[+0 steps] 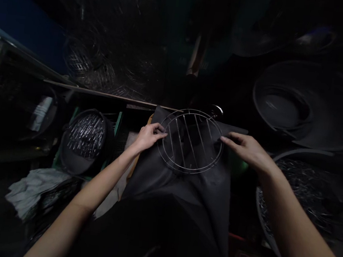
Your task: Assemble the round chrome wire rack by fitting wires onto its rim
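A round wire rack (191, 141) of two thin metal rings, with several straight bars across it, is held above the dark apron (180, 187) on my lap. My left hand (151, 136) pinches its left edge between thumb and fingers. On the opposite side, the thumb and fingers of my right hand (243, 148) close on the right edge. Just beyond the rack's far rim, a rod-like machine part (195, 63) points down, and a shiny curved metal piece (217, 110) shows near it.
On the left stands a dark bucket (76, 165) of short metal rods (87, 135), near a crumpled pale cloth (36, 189). More wire racks (94, 66) lie on the bench behind. Large tubs stand at right, one holding small metal pieces (301, 188).
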Available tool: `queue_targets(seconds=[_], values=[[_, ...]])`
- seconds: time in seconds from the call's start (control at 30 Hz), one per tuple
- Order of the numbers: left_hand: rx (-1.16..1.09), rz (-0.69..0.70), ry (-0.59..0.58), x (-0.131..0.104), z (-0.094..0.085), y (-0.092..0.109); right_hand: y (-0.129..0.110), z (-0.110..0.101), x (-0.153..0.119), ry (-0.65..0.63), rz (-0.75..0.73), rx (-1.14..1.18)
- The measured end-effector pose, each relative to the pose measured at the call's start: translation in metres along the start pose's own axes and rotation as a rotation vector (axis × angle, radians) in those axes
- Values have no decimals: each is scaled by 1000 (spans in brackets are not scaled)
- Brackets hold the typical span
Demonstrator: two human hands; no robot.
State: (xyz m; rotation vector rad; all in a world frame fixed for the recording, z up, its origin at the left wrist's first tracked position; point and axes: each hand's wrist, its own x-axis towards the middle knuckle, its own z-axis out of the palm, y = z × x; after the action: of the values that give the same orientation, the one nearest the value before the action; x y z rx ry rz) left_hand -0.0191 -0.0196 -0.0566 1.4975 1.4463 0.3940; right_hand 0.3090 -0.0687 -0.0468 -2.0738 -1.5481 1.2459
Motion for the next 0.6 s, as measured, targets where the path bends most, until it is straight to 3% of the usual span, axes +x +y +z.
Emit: queue_targets(seconds=[0.13,0.27,0.6], values=[[-60,0,-47,-2,-4,2,-3,4,2,61,198,-43],[-47,-13,-44,-1,-9,-2,-7,6,4,51,294,-47],[-69,29,-135,7,-4,-10,-11,9,0,89,224,-109]])
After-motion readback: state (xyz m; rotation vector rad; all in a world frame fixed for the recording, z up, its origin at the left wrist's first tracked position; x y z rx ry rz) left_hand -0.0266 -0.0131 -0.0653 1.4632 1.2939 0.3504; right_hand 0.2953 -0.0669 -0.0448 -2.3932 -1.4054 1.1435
